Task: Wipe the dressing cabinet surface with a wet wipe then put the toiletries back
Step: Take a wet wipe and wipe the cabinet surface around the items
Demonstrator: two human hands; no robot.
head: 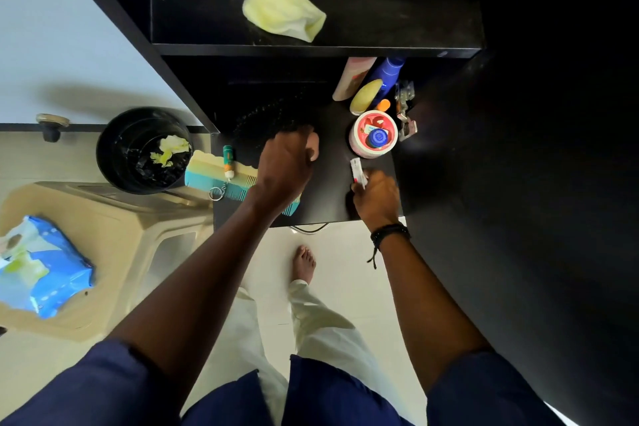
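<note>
Left hand (288,162): fingers (313,149) curled round black bristly hairbrush (266,114); I lay it flat.
Right hand (375,199): pinching small white tube (358,171); set beside pink round tub (359,149).

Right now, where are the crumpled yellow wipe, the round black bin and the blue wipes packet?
crumpled yellow wipe (283,7): head view, middle folds.
round black bin (128,138): head view, inner wall.
blue wipes packet (58,290): head view, blue front.

Crumpled yellowish wipe (283,7) on upper shelf (397,21); toiletries (375,133) clustered on black surface (332,190).
</note>
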